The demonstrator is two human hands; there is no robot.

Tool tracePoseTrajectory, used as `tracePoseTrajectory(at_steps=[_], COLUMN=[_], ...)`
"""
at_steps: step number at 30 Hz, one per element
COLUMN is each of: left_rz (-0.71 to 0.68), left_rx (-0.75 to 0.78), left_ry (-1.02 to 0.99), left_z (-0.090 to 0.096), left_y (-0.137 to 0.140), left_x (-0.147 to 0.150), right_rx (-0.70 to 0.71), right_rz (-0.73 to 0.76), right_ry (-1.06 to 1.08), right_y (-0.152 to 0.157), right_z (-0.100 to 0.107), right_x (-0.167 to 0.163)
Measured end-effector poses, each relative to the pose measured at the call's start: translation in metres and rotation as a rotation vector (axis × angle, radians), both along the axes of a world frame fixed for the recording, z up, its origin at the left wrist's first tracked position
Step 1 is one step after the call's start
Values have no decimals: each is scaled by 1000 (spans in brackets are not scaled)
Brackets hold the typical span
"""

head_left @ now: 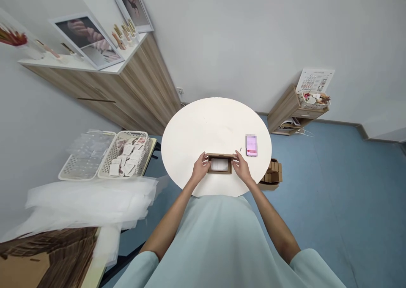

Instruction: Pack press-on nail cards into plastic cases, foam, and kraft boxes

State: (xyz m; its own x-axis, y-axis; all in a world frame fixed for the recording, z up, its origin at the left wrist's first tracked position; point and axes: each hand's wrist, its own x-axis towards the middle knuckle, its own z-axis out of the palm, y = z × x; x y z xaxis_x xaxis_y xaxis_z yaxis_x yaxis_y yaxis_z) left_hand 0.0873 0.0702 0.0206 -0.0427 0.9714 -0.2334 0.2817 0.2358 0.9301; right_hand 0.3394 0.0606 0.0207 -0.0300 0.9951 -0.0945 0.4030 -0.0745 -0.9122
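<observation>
A small brown cardboard box (220, 155) sits open on the near part of the round white table (203, 127). Inside it lies something flat and white (219, 165), too small to name. My left hand (200, 168) grips the box's left side, thumb low and fingers up at the far corner. On the opposite side, my right hand (241, 167) holds the right wall the same way. A phone with a pinkish screen (251, 146) rests on the table to the right of my right hand. A tiny dark thing (240, 149) lies between them.
Left of the table, white baskets hold cards (128, 157) and clear plastic packets (85, 157). White wrapping sheets (91, 199) and stacked flat cardboard (60, 258) lie nearer. A carton of small boxes (272, 174) stands on the floor at right. Cabinets (146, 80) flank the wall.
</observation>
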Motion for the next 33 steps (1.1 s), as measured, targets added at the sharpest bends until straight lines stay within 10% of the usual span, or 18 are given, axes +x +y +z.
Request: tracePoseTrajectory(at_steps=[19,33], left_rz=[-170,-203], left_rx=[216,-73], left_ry=[385,416], left_z=[-10,-35], left_y=[-74,-100], left_x=[-11,-11], right_rx=[13,-299], right_rz=[54,161], right_ry=[-294,-408], right_y=[-76,-92], right_z=[0,-1], right_x=[4,-4])
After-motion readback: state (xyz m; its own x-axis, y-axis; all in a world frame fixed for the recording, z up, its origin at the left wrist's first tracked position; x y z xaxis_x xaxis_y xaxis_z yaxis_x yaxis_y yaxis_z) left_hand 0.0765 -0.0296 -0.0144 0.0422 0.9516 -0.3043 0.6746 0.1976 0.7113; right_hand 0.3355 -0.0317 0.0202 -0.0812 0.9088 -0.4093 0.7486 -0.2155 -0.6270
